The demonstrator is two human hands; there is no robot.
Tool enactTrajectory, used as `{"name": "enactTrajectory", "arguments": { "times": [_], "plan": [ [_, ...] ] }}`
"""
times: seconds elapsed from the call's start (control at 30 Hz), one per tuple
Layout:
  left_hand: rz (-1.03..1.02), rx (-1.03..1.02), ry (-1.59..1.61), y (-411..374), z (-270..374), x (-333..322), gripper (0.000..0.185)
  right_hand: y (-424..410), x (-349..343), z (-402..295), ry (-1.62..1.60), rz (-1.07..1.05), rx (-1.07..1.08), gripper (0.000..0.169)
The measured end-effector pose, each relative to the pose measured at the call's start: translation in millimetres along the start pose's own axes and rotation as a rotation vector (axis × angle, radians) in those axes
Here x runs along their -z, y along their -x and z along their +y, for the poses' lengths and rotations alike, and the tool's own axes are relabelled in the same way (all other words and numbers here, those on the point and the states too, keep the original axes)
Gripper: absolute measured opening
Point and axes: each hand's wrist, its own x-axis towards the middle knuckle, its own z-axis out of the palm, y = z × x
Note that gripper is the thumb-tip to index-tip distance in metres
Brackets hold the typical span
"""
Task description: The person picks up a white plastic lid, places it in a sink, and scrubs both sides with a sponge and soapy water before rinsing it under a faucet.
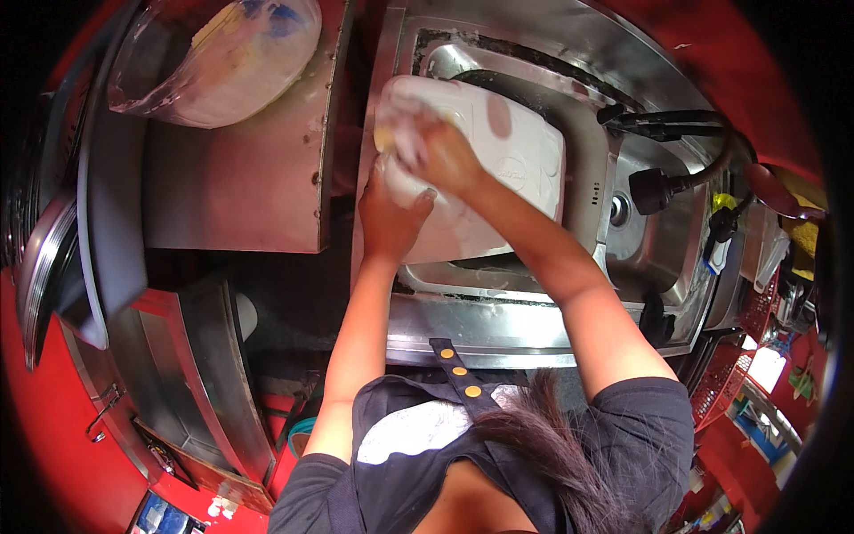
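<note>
A white plastic tub (527, 150), wet and soapy, lies across the left basin of a steel sink (587, 180). It appears to rest with its base facing up, and raised lettering shows on that face. My left hand (393, 217) grips the tub's left edge, its thumb on the upper face. Motion blurs my right hand (437, 150), which presses a yellow sponge (383, 137) against the tub near its left corner. Suds coat the fingers, and most of the sponge is hidden under them.
A black faucet (650, 190) arches over the right basin (640, 260). To the left, a clear plastic container (217, 80) stands on a steel counter (233, 193). Metal trays (47, 260) lean at the far left. A red perforated basket (724, 387) is at the right.
</note>
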Motion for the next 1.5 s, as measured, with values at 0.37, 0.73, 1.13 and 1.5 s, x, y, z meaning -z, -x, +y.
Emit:
{"name": "enactTrajectory", "arguments": {
  "times": [0.37,0.73,1.13,1.5],
  "plan": [
    [-0.002,-0.001,-0.071,-4.0,1.6,-2.2,0.071,-20.2,-19.4,4.3,0.027,0.039,-0.005,0.028],
    [0.010,0.013,-0.174,21.7,1.4,2.5,0.083,-10.1,19.6,56.4,0.009,0.421,-0.724,0.031],
    [-0.001,-0.209,-0.087,52.5,-12.6,-4.2,0.085,79.1,81.6,146.5,0.652,0.255,-0.296,0.029],
    [0.145,-0.361,-0.167,86.3,-10.1,10.5,0.093,10.7,118.6,23.6,0.145,0.373,-0.328,0.029]
  ]
}}
